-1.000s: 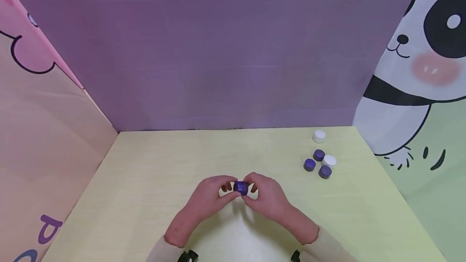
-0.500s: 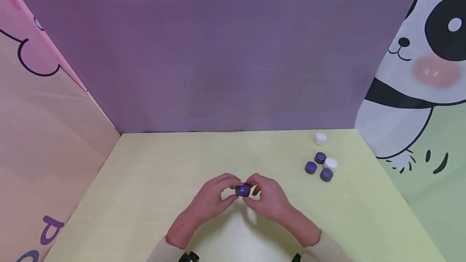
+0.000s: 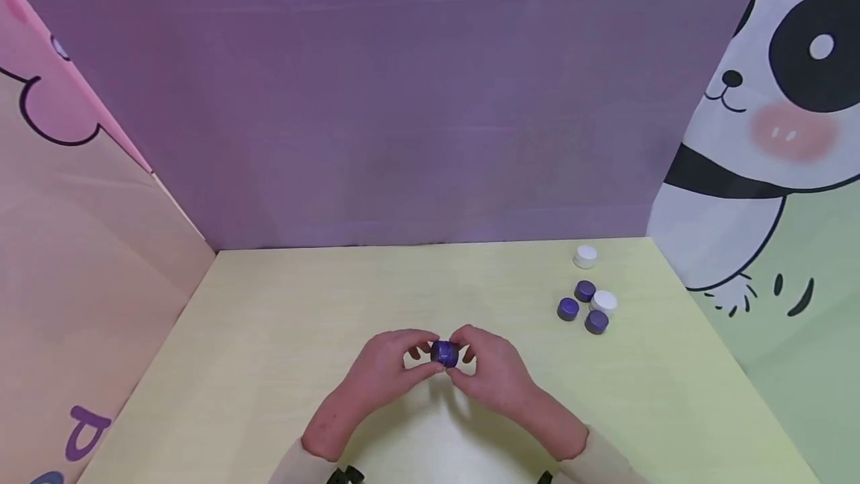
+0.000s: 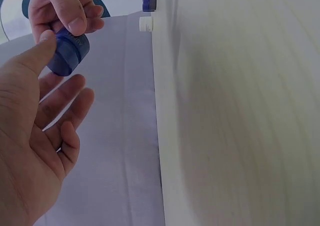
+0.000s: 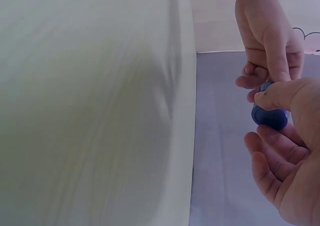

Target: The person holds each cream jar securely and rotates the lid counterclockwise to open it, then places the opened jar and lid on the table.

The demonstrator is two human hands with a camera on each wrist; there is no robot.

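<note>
A small purple jar (image 3: 444, 354) is held up in front of the person, over the near half of the table, between both hands. Its left side is pinched by thumb and fingers of the left hand (image 3: 388, 364), while the right hand (image 3: 496, 370) pinches the other side the same way. The left wrist view shows the jar (image 4: 69, 53) lying tilted, with a seam round its middle and faint marks on its side. Seen from the right wrist, the right thumb (image 5: 280, 95) covers part of the jar (image 5: 269, 118). Fingertips hide its ends in the head view.
At the table's back right stand purple jars (image 3: 567, 309) grouped round a white one (image 3: 604, 302), with another white jar (image 3: 585, 256) behind them. A purple wall (image 3: 430, 110) closes off the back, and a panda-print panel (image 3: 752, 148) borders the right side.
The left fingers shift on the jar, reaching farther over its top half a second ago and now back at its left side. The right hand keeps its pinch. The head view shifts slightly.
</note>
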